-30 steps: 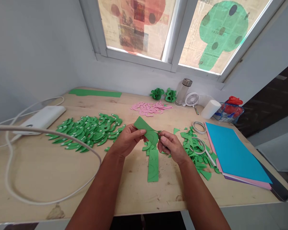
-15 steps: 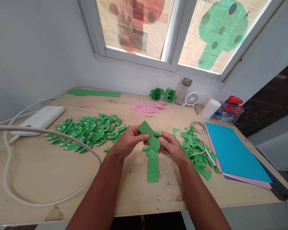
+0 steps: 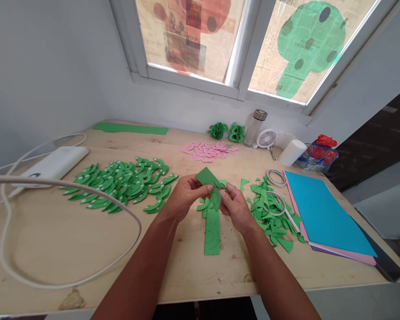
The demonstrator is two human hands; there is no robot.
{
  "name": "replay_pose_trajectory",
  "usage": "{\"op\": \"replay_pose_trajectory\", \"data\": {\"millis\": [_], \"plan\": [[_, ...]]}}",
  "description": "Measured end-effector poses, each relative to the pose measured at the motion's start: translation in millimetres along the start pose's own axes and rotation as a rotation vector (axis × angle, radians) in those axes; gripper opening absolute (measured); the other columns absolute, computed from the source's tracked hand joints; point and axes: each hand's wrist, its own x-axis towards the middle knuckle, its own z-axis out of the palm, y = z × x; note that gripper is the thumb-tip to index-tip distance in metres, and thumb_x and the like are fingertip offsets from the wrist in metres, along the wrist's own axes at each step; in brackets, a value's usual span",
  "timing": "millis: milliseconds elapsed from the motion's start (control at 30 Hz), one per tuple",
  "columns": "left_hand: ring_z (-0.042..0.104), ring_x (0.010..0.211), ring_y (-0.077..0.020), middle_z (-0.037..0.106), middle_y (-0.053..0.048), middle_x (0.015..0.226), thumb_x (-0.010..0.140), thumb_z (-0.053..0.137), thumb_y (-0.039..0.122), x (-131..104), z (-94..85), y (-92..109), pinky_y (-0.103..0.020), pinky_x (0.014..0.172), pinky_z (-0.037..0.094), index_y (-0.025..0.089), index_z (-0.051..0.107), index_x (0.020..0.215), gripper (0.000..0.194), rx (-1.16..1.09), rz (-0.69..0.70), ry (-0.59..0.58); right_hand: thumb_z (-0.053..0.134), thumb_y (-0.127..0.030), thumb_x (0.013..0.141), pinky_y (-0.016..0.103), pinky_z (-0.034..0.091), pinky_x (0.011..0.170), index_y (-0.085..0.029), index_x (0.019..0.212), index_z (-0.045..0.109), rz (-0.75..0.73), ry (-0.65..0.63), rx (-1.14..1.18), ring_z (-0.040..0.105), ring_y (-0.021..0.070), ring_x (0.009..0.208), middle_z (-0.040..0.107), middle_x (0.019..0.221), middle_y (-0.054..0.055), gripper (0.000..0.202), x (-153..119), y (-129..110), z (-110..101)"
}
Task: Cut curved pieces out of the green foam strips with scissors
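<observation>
Above the middle of the table, my left hand (image 3: 186, 194) pinches a piece of green paper (image 3: 206, 176) between thumb and fingers. My right hand (image 3: 236, 208) is closed at the right side of the same paper, thumb against its curved lower part. Whether a small tool sits in the right fingers is hidden. Below the hands lies a green paper strip (image 3: 212, 235) with curved lines drawn on it. Small green offcuts lie beside its upper end. A heap of curved green pieces (image 3: 120, 184) with white tips spreads left of my left hand.
Green scraps (image 3: 266, 213) lie to the right, with a white-handled magnifying glass (image 3: 291, 221) and a tape roll (image 3: 277, 177). Beyond are blue paper sheets (image 3: 326, 213). Pink cutouts (image 3: 208, 151) lie behind the hands. A white cable (image 3: 70, 284) loops at the left.
The held green paper has turned, and its rounded lower part now looks narrower. My left hand has shifted slightly right; both hands stay closed on the paper.
</observation>
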Motion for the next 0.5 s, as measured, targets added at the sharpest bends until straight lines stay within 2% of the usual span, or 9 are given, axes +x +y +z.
{"op": "replay_pose_trajectory", "data": {"millis": [200,500], "plan": [[0.053,0.054,-0.0122,0.064,-0.002,0.061,0.066,0.076,0.023,-1.0,6.8,-0.7,-0.025,0.054,0.043,0.015,0.070,0.067,0.011,-0.033,0.019,0.084,0.064,-0.056,0.080,0.023,0.016,0.039,-0.019,0.088,0.057,0.032,0.067,0.059,0.024,0.0069,0.044,0.053,0.065,-0.003,0.038,0.2,3.6,5.5],[0.051,0.051,-0.0110,0.062,0.000,0.058,0.064,0.074,0.023,-1.5,11.5,1.5,-0.024,0.052,0.042,0.015,0.066,0.063,0.011,-0.031,0.038,0.127,0.067,-0.055,0.078,0.023,0.015,0.039,-0.019,0.085,0.057,0.028,0.120,0.094,0.021,0.0061,0.042,0.041,0.054,-0.008,0.039,0.2,9.7,6.8]]}}
